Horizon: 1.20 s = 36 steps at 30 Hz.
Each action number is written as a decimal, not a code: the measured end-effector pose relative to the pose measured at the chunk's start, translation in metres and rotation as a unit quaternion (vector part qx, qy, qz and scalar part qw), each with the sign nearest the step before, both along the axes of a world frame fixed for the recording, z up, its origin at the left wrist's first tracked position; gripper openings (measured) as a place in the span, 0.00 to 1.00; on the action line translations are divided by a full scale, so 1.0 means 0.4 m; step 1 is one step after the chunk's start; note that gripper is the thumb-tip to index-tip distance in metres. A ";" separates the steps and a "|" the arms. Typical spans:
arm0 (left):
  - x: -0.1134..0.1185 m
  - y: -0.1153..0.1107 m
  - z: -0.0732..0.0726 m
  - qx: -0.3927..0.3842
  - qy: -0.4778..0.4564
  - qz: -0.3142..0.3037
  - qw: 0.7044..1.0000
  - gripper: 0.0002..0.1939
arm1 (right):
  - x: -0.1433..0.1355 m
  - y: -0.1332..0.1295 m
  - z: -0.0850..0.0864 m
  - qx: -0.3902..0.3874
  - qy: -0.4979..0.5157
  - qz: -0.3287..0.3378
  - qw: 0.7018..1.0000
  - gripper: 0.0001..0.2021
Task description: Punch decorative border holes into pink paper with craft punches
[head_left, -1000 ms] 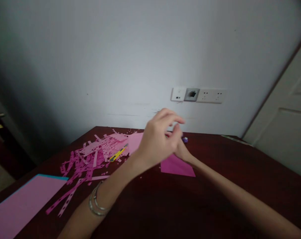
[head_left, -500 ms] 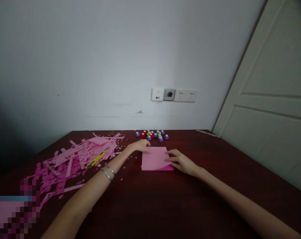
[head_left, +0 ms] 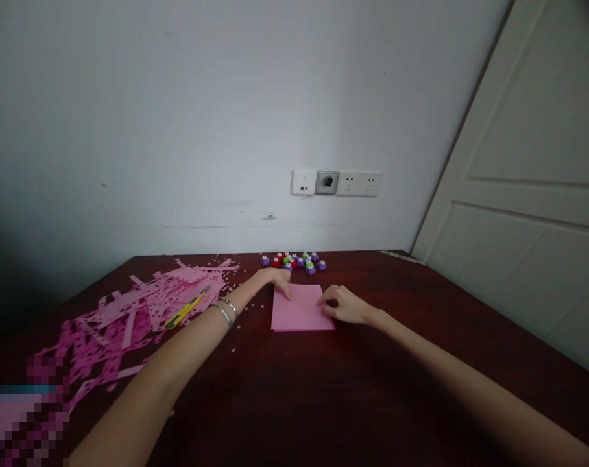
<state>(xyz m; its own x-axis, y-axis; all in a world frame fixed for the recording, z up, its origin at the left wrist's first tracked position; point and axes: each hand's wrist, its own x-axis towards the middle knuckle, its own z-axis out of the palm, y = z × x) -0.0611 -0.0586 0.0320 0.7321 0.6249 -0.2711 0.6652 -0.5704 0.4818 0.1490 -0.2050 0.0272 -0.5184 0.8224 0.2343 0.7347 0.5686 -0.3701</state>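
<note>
Pink paper sheet (head_left: 299,311), dark red-brown table (head_left: 324,389), yellow utility knife (head_left: 185,310).

Dim room, dark left corner, pixelated lower-left patch

both hands rested on a pink paper sheet (head_left: 299,311) lying flat on the dark wooden table (head_left: 353,389): the left hand (head_left: 275,280) at its top left corner, the right hand (head_left: 340,305) on its right edge. small coloured punches (head_left: 294,261) sat just beyond; pink scraps (head_left: 143,311) and a yellow knife (head_left: 185,309) lay left.
</note>
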 end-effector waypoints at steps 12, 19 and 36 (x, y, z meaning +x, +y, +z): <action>0.012 -0.016 0.023 -0.026 -0.093 0.078 0.992 0.09 | -0.017 -0.005 0.002 -0.025 -0.006 -0.019 0.999 0.13; -0.024 -0.058 0.099 -0.003 -0.168 0.054 0.984 0.07 | 0.007 0.013 -0.031 0.026 0.270 -0.180 0.946 0.18; -0.049 -0.141 0.000 -0.146 -0.571 0.207 0.780 0.22 | -0.086 0.105 -0.110 -0.064 0.512 -0.155 0.843 0.18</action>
